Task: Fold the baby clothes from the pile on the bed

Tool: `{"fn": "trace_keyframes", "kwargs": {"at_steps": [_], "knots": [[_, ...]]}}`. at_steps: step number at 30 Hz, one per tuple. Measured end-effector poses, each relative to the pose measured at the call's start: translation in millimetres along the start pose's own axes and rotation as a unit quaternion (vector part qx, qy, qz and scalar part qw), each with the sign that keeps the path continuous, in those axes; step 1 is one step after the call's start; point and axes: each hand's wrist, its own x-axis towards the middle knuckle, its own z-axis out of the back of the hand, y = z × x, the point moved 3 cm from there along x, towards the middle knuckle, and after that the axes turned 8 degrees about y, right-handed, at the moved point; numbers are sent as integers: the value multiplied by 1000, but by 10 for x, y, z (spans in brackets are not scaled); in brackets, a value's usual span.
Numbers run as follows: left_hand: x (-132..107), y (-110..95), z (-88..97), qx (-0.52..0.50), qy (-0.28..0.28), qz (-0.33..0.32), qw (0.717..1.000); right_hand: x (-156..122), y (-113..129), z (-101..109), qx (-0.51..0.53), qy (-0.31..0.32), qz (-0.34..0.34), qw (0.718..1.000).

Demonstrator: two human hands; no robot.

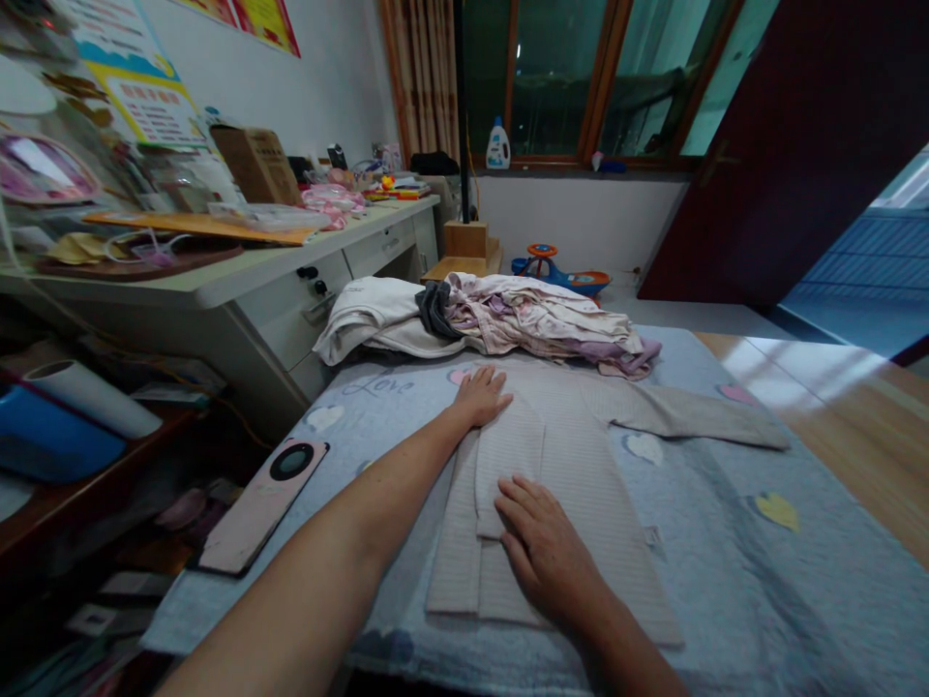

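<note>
Beige garment [581, 494], likely knit, under both grips [479, 397] [548, 552].

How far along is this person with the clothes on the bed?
Done: one side of the beige ribbed garment looks folded in, with its folded sleeve lying down the middle. In hand: the left hand and right hand rest flat on the garment. Left: the other sleeve lies spread out to the side, and the heap of clothes beyond looks unfolded.

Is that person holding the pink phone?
No, the pink phone lies on the blanket, while the left hand and right hand rest on the striped garment.
</note>
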Motion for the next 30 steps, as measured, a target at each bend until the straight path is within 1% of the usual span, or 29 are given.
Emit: {"fn": "trace_keyframes", "kwargs": {"at_steps": [5,8,12,16,20,25,30], "knots": [[13,-36,56,-2,-27,10,1000,-15,-10,7,6,-14,18,1000],[43,-14,72,-23,-47,3,999,-5,-22,-20,13,-51,37,998],[126,65,81,-45,-69,2,997,8,-17,-35,22,-105,74,991],[180,121,107,-68,-94,25,993,10,-8,1,48,-140,91,985],[169,124,142,-92,-117,53,987,-3,-10,58,88,-167,97,977],[159,133,152,-120,-135,66,981,-35,-11,110,123,-179,99,971],[139,172,107,-133,-142,73,978,-39,26,141,137,-167,102,971]]}}
